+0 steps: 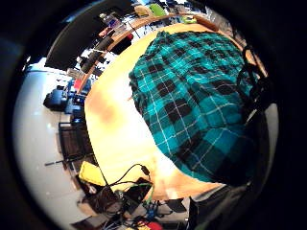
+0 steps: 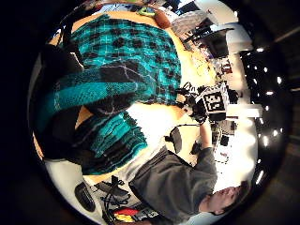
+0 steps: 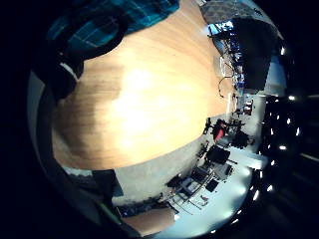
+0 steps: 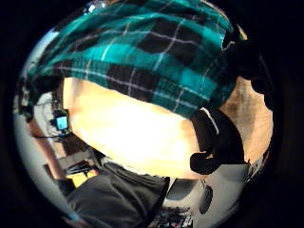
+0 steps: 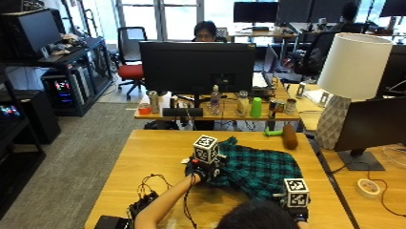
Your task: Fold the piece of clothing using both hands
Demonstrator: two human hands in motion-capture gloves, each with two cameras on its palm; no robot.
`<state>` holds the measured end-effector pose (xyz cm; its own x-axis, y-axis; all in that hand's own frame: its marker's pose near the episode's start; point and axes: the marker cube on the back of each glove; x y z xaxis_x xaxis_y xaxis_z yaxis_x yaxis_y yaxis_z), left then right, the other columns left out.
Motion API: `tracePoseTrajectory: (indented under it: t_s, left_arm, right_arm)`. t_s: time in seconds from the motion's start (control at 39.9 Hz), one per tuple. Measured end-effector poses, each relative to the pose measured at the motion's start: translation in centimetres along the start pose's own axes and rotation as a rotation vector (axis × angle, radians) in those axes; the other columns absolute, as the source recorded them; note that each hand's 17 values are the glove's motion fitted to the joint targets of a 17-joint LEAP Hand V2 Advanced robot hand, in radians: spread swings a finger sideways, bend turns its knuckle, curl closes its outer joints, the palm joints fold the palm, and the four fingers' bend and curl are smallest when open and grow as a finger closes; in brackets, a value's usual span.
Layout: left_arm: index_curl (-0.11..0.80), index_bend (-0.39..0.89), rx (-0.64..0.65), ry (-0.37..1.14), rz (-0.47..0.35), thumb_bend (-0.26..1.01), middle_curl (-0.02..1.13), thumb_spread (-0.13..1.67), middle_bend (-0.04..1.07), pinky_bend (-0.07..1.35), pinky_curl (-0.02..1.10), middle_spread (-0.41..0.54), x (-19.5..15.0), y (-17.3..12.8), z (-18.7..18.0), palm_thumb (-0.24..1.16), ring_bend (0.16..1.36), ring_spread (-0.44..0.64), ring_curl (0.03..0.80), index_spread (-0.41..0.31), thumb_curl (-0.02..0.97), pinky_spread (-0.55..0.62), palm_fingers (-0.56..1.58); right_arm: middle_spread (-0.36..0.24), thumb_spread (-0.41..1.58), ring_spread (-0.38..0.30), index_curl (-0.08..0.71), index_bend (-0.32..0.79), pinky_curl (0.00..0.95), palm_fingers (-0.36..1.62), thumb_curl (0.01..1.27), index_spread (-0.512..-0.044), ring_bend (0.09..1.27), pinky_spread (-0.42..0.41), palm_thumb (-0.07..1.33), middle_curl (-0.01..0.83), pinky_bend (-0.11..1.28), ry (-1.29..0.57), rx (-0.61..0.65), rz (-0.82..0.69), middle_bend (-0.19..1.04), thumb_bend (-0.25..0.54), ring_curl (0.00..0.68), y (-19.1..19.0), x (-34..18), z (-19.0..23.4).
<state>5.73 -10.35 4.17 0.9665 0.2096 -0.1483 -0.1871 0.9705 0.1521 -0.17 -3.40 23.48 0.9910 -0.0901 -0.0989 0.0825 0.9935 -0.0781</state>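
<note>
While the green checked shirt (image 5: 257, 169) lies bunched on the wooden surface (image 5: 158, 152), the left hand (image 5: 202, 169) pinches one edge and the right hand (image 5: 293, 202) holds the other, so the folding looks barely begun, with neat folds left.

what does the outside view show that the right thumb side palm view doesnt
Only the outside view shows the left hand at the left edge of the teal plaid garment, plus the black monitor, the white lamp and a row of bottles behind. Only the right thumb side palm view shows the right hand's fingers curled round the garment's edge, lifting it off the table. Both show the garment and the wooden table.
</note>
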Motion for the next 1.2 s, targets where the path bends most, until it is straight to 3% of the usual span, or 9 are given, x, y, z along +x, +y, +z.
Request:
tracePoseTrajectory:
  t_s: [0.18, 0.28, 0.45, 0.55, 0.63, 0.7, 0.8, 0.95, 1.2]
  left_arm:
    - [0.363, 0.13, -0.001, 0.026, -0.006, -0.01, 0.55, 1.32, 0.28, 0.56, 0.44, -0.315, -0.4, -0.5, 0.0, 0.71, 0.46, -0.35, 0.433, -0.254, 0.227, -0.42, 1.17]
    - [0.362, 0.13, 0.002, 0.041, -0.008, -0.01, 0.55, 1.32, 0.28, 0.56, 0.44, -0.314, -0.3, -0.7, -0.1, 0.71, 0.46, -0.35, 0.434, -0.254, 0.226, -0.42, 1.18]
    - [0.360, 0.13, -0.011, 0.026, -0.002, -0.01, 0.56, 1.32, 0.28, 0.56, 0.44, -0.313, -0.2, -0.1, -0.1, 0.71, 0.46, -0.35, 0.434, -0.254, 0.225, -0.42, 1.18]
    - [0.359, 0.13, -0.026, 0.017, 0.010, -0.01, 0.56, 1.32, 0.28, 0.56, 0.44, -0.313, -0.8, -0.2, 1.3, 0.71, 0.46, -0.35, 0.435, -0.254, 0.224, -0.42, 1.18]
    - [0.359, 0.14, -0.057, 0.010, 0.029, -0.01, 0.56, 1.32, 0.28, 0.56, 0.44, -0.313, -0.3, 1.6, 2.0, 0.71, 0.45, -0.35, 0.434, -0.254, 0.224, -0.42, 1.17]
    - [0.354, 0.12, -0.095, -0.053, 0.067, -0.01, 0.56, 1.32, 0.27, 0.58, 0.44, -0.316, 0.2, 3.7, 3.4, 0.72, 0.45, -0.35, 0.434, -0.252, 0.225, -0.44, 1.19]
    - [0.347, 0.12, -0.146, -0.105, 0.148, -0.01, 0.55, 1.30, 0.27, 0.60, 0.44, -0.318, 1.0, 6.5, 4.4, 0.73, 0.45, -0.35, 0.434, -0.250, 0.231, -0.45, 1.19]
    - [0.325, 0.09, -0.140, -0.192, 0.129, 0.00, 0.55, 1.24, 0.26, 0.61, 0.44, -0.314, 2.2, 9.4, 2.4, 0.78, 0.46, -0.35, 0.434, -0.240, 0.250, -0.46, 1.14]
    - [0.295, 0.07, -0.032, -0.566, 0.076, -0.01, 0.53, 1.19, 0.19, 0.64, 0.43, -0.294, 3.8, 11.8, -5.0, 0.84, 0.49, -0.35, 0.437, -0.226, 0.290, -0.48, 1.16]
  right_arm:
    - [-0.119, 1.13, -0.147, 0.225, 0.09, 0.368, 0.95, 0.31, -0.271, 0.55, -0.112, 0.84, 0.427, 0.48, -0.088, -0.008, -0.020, 0.27, 0.022, 0.398, 0.3, -0.5, 0.2]
    - [-0.113, 1.11, -0.142, 0.220, 0.08, 0.378, 0.93, 0.29, -0.264, 0.54, -0.121, 0.72, 0.431, 0.49, -0.078, 0.018, -0.038, 0.26, -0.052, 0.405, 0.1, -1.5, 0.5]
    - [-0.108, 1.08, -0.140, 0.212, 0.08, 0.379, 0.95, 0.27, -0.253, 0.53, -0.129, 0.65, 0.439, 0.47, -0.022, 0.081, -0.053, 0.26, -0.032, 0.407, -0.5, -3.1, 0.4]
    - [-0.114, 1.10, -0.145, 0.211, 0.09, 0.380, 0.99, 0.31, -0.250, 0.52, -0.143, 0.79, 0.443, 0.47, 0.044, 0.121, -0.043, 0.27, 0.044, 0.404, -1.3, -3.0, 0.4]
    - [-0.125, 1.11, -0.159, 0.213, 0.10, 0.379, 1.07, 0.35, -0.264, 0.52, -0.170, 0.93, 0.446, 0.47, 0.080, 0.147, -0.032, 0.27, 0.115, 0.403, -1.1, -2.3, -0.2]
    - [-0.136, 1.10, -0.186, 0.234, 0.14, 0.384, 1.21, 0.38, -0.264, 0.54, -0.217, 1.00, 0.455, 0.47, 0.083, 0.141, -0.008, 0.29, 0.140, 0.415, -0.2, -0.9, -1.2]
    - [-0.142, 1.07, -0.200, 0.259, 0.15, 0.390, 1.22, 0.40, -0.258, 0.55, -0.240, 1.04, 0.464, 0.47, 0.084, 0.131, 0.010, 0.30, 0.138, 0.425, 2.0, 1.0, -3.3]
    - [-0.143, 1.05, -0.211, 0.291, 0.16, 0.392, 1.22, 0.42, -0.257, 0.54, -0.248, 1.06, 0.475, 0.45, 0.095, 0.166, 0.002, 0.31, 0.113, 0.431, 5.4, 1.9, -7.2]
    - [-0.155, 1.03, -0.215, 0.327, 0.16, 0.395, 1.21, 0.45, -0.256, 0.53, -0.252, 1.08, 0.483, 0.43, 0.262, 0.338, 0.004, 0.32, 0.071, 0.435, 9.0, 1.3, -15.3]
